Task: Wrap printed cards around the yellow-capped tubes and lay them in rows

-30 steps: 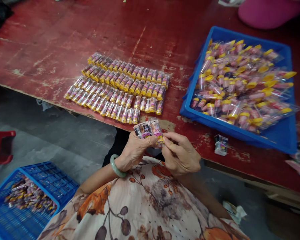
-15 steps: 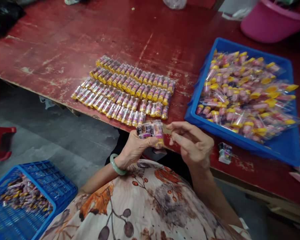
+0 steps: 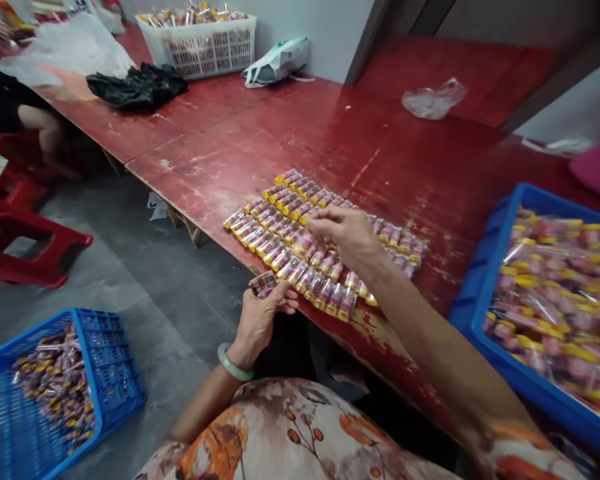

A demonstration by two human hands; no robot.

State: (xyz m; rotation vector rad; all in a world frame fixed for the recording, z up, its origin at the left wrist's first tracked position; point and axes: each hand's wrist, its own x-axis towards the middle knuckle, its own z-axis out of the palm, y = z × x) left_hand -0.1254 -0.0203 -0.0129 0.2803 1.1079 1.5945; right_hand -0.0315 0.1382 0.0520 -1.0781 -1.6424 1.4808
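Observation:
My left hand [image 3: 263, 313], a pale green bangle at its wrist, grips a small stack of dark printed labels [image 3: 263, 285] just off the table's near edge. My right hand [image 3: 347, 237] reaches over the rows of small clear tubes with yellow caps [image 3: 300, 273]. Its fingertips are pinched on one yellow-capped tube [image 3: 304, 247], which is blurred and partly covered. The tubes lie side by side in several slanted rows, and my right hand and forearm hide some of them.
A blue tray [image 3: 485, 287] heaped with bagged tubes stands at right. On the floor at left is a blue basket [image 3: 115, 360] of tubes, near a red stool [image 3: 35, 233]. Farther back are a white crate [image 3: 210, 50], a black bag [image 3: 137, 87] and a seated person [image 3: 45, 127].
The view has swung left. My right hand has gone from beside my left hand to over the tube rows. The lighter, yellow-bottomed piece has left my left hand; dark labels stay there.

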